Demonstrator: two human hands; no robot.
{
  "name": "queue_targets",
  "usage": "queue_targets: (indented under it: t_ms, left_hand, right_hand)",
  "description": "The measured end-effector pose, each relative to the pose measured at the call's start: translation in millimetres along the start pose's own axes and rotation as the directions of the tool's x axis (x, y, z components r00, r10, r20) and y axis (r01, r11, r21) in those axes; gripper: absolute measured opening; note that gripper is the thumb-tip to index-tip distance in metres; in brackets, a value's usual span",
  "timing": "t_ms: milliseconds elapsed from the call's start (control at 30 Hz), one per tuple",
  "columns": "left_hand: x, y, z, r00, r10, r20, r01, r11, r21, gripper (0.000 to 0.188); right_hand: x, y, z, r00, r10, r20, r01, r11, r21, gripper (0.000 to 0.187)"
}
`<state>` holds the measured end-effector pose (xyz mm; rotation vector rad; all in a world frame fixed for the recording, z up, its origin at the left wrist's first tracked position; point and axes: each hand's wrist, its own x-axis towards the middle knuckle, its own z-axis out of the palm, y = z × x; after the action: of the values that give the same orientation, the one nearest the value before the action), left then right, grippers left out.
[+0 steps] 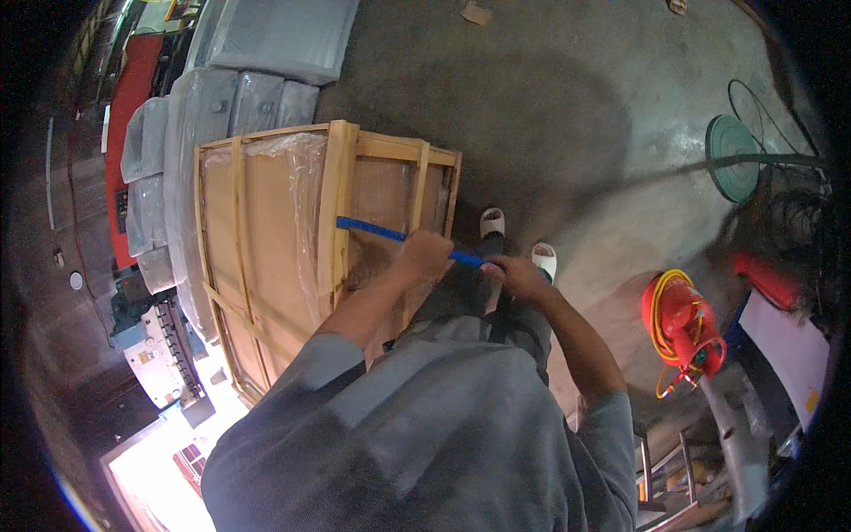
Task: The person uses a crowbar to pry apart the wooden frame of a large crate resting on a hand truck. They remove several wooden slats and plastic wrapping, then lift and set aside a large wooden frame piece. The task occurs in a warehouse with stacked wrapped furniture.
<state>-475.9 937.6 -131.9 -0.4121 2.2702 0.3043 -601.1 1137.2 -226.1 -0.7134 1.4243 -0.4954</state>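
I see left fingers [436, 251] and right fingers [505, 266] wrapped around a thin blue bar [377, 230] by a boxy wooden crate [339, 177].

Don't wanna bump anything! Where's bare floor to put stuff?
Bare floor stretches between the wooden crate and the green disc. It's crowded left of the crate, with wrapped goods, and right of the yellow-hosed red cylinder.

This looks like a workshop or warehouse: a grey concrete floor [550, 115], a large wooden crate [339, 191], bulky goods [277, 37] wrapped in clear plastic near it, a red gas cylinder [684, 321] with a yellow hose [657, 310], and dark cables [792, 217] toward the right edge.
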Motion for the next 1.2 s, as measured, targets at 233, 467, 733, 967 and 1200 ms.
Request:
queue_targets:
  t_ms: [233,467,733,967,1200]
  left_hand:
    - [45,-33,47,0.997,-0.072,0.021,0.071,0.997,0.024,0.021]
    - [38,-21,36,0.995,0.096,-0.006,-0.096,0.995,-0.001,0.019]
    - [-45,14,-76,0.916,0.380,-0.129,-0.401,0.880,-0.254,0.023]
    - [-56,19,-111,0.708,0.340,-0.619,-0.570,0.793,-0.216,0.020]
    - [-29,13,-101,0.867,0.330,-0.374,-0.418,0.890,-0.183,0.017]
  right_hand:
    - [89,43,21,0.949,-0.296,-0.112,0.290,0.955,-0.067,0.049]
    - [42,29,11,0.946,-0.244,-0.214,0.229,0.969,-0.095,0.046]
    - [-183,-169,-36,0.859,-0.180,-0.479,-0.152,0.804,-0.574,0.033]
    - [-234,-242,-75,0.800,-0.283,-0.529,-0.090,0.815,-0.572,0.029]
    - [-191,-174,-60,0.855,-0.124,-0.504,-0.077,0.930,-0.360,0.028]
